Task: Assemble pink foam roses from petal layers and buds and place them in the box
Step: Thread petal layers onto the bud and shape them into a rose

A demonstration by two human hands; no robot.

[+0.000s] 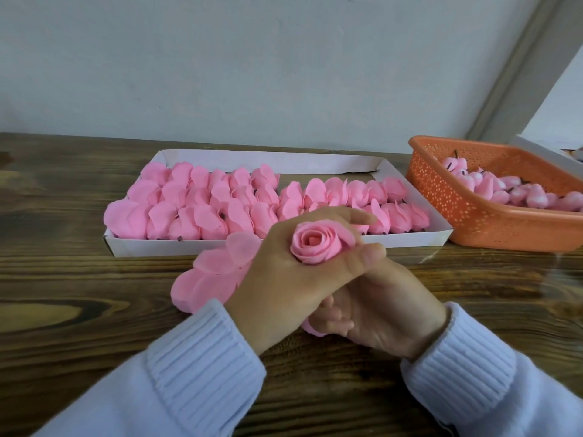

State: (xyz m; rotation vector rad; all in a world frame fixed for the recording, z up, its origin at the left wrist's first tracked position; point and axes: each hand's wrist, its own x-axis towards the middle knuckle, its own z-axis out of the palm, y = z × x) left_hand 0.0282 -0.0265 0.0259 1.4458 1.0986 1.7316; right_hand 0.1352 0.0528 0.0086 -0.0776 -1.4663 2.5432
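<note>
Step in hand: closing the petal layers round the bud. This is a judgement from the rose standing finished-looking in the grasp, with the box not yet reached for.
Left hand [284, 279]: the thumb and index finger curl round the rose [315, 244]. It sits in the crook between them, spiral upward.
Right hand [391, 310]: lies beneath the left thumb with its fingers curled inward. Their contents are hidden, so the grip cannot be told. A pink edge shows just under the fingertips.
Technique: light, even pressure from thumb and index finger should keep the spiral round. Foam this thin probably creases if pinched, so support from below seems safer than squeezing the sides.
Rose: matte pink foam in thin overlapping sheets, wound into a tight cup with rounded lips.
Petal layers [211, 279]: loose scalloped sheets, slightly translucent at the edges. They lie on the table just outside the left hand's little-finger side.
Box [410, 239]: a shallow white card tray just beyond the left index fingertip. Finished roses [220, 209] lie in it in close rows.
Basket [473, 222]: orange perforated plastic, well apart beyond the left thumb tip. It holds pale pink buds [511, 192] with dark stubs.
Table [79, 279]: dark wood grain with a glossy surface under both hands.
Sleeves [202, 357]: pale ribbed knit cuffs at both wrists.
</note>
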